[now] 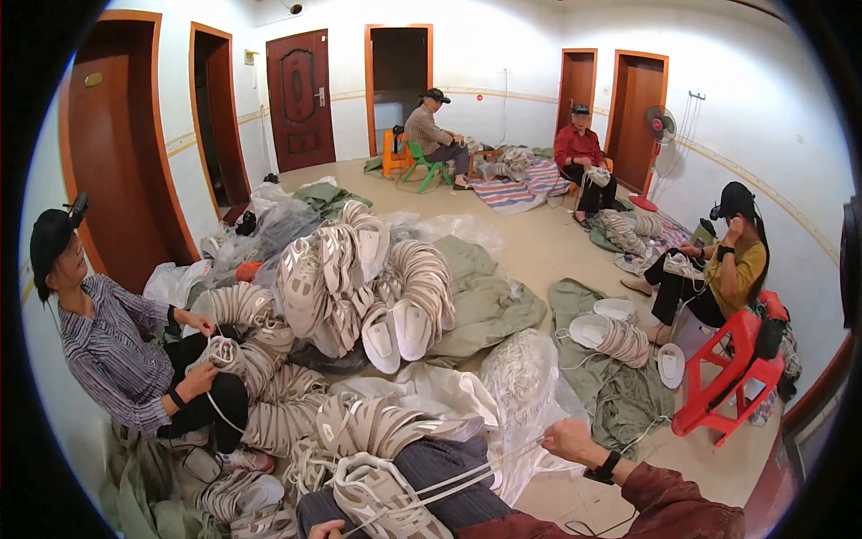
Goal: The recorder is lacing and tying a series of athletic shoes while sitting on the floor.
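Observation:
A beige and white shoe upper (375, 492) rests across my lap, over my dark trousers. Two strands of pale shoelace (480, 469) run taut from it up to the right. My right hand (573, 442), with a dark band at the wrist, is closed on the far end of the lace, above and right of the shoe. At the lower edge, only some fingers of my left hand (325, 530) show beside the shoe's lower left; they pinch the lace there. Directly beyond my lap lies a row of nested shoe uppers (391, 429).
A big pile of stacked shoe uppers (328, 287) stands ahead, by green cloth (485, 287). A clear plastic bag of white laces (521, 368) sits close by. A person (117, 341) laces at left; others sit further off. A red stool (729, 373) stands at right.

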A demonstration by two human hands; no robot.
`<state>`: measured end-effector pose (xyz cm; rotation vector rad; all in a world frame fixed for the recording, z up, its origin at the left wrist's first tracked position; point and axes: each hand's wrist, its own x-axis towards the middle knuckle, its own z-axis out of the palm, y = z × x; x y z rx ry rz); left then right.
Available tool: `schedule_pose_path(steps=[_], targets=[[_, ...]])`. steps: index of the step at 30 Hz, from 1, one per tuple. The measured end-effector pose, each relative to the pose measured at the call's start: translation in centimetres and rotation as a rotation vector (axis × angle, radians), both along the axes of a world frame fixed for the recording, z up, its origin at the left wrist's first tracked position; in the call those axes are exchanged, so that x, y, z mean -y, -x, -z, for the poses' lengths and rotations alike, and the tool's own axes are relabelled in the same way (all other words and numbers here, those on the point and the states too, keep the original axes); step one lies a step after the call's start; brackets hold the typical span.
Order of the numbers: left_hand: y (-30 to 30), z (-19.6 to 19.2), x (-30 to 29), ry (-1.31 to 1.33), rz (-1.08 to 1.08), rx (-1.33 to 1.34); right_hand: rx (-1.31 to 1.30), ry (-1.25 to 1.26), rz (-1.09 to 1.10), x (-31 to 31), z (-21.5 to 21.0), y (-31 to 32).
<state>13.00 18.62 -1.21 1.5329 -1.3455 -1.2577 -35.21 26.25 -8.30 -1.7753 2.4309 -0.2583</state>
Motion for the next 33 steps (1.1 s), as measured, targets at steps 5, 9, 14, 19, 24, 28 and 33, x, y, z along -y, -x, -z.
schedule_pose_path(steps=[5, 9, 14, 19, 24, 28, 33], targets=[[0.5, 2.0, 0.5, 0.231, 0.054, 0.054, 0.009, 0.199, 0.071, 1.5, 3.5, -0.1], [1.6, 1.6, 0.9, 0.14, 0.142, 0.007, -0.062, 0.312, 0.086, 3.0, 3.2, 1.6], [2.3, 2.5, 1.8, -0.001, 0.169, -0.025, 0.643, 0.23, 0.242, 2.8, 3.2, 3.3], [1.8, 1.7, 0.6, -0.055, 0.121, 0.043, 0.302, 0.255, 0.187, 2.7, 3.7, 1.8], [1.6, 1.3, 0.2, -0.095, 0.152, 0.063, -0.091, 0.303, 0.065, 2.2, 4.0, 2.1], [1.5, 1.1, 0.1, -0.147, 0.152, 0.005, 0.765, -0.303, 0.161, 3.1, 2.7, 0.7], [1.6, 0.2, 0.6, -0.158, 0.213, 0.033, 0.813, -0.033, -0.144, 5.5, -1.7, -6.8]])
